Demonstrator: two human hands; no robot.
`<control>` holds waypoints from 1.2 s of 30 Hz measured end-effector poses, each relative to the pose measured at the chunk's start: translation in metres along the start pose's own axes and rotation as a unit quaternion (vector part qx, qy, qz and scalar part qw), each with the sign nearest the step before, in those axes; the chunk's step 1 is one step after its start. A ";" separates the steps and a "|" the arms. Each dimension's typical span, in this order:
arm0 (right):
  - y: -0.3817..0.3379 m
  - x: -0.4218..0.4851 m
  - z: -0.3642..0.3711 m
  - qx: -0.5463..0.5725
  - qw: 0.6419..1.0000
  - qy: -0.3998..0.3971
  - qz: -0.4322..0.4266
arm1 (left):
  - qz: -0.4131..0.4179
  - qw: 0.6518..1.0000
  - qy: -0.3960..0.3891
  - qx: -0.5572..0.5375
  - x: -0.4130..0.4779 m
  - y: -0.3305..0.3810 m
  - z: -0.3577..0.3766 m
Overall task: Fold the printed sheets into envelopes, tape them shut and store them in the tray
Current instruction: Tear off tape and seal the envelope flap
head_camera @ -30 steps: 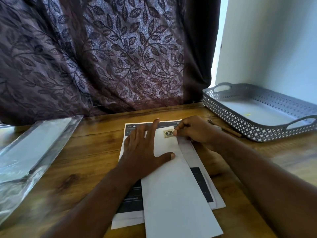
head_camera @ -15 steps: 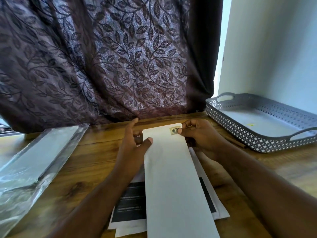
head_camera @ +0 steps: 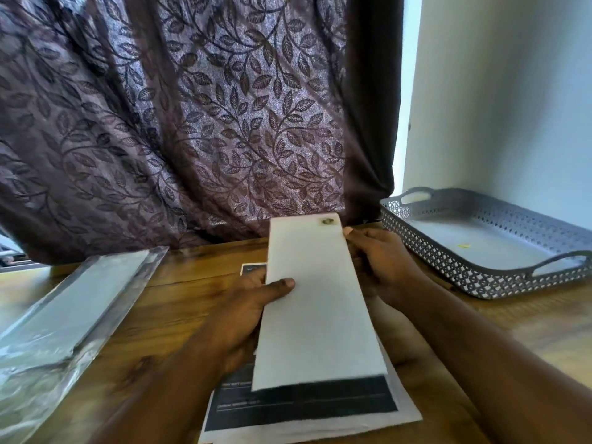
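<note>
A long white envelope (head_camera: 317, 302) with a small sticker (head_camera: 327, 221) near its far right corner is lifted off the table, held lengthwise away from me. My left hand (head_camera: 253, 302) grips its left edge, thumb on top and fingers underneath. My right hand (head_camera: 381, 267) holds the right edge, fingers mostly hidden behind the paper. Below it lie printed sheets (head_camera: 307, 408) with black bands on the wooden table (head_camera: 179, 302). The grey perforated tray (head_camera: 474, 277) stands at the right.
A clear plastic sleeve (head_camera: 64, 318) lies on the left of the table. A leaf-patterned curtain (head_camera: 192, 123) hangs behind the table and a white wall (head_camera: 512, 91) rises behind the tray. A small yellow scrap (head_camera: 464, 245) lies in the tray.
The envelope lay flat on the sheets with my left palm pressing it and my right fingers on the sticker. Both hands have since gripped its edges and raised it off the table.
</note>
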State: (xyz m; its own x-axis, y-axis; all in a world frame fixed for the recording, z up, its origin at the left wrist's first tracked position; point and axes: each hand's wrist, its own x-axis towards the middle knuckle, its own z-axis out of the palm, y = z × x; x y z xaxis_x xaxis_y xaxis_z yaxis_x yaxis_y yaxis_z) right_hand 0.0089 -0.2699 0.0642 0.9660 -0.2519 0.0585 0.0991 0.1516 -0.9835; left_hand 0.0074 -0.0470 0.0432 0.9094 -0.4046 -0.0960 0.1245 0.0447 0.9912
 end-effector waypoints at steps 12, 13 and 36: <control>0.001 -0.016 0.023 -0.161 0.949 -0.215 0.165 | 0.078 0.980 0.181 -0.021 0.015 -0.008 -0.024; 0.002 -0.014 0.022 -0.164 0.957 -0.183 0.154 | 0.073 0.982 0.172 -0.033 0.014 -0.007 -0.023; -0.088 -0.021 -0.213 -0.265 0.916 0.294 -0.069 | 0.054 0.986 -0.156 0.013 -0.005 -0.006 0.103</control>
State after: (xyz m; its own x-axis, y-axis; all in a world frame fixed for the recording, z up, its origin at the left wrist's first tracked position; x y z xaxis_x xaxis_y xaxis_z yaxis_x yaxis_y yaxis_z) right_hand -0.0711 -0.4816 0.1127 0.6416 -0.7290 0.2385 -0.0701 -0.3653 -0.9282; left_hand -0.0389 -0.1391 0.0472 0.7495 -0.6608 0.0390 0.0201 0.0817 0.9965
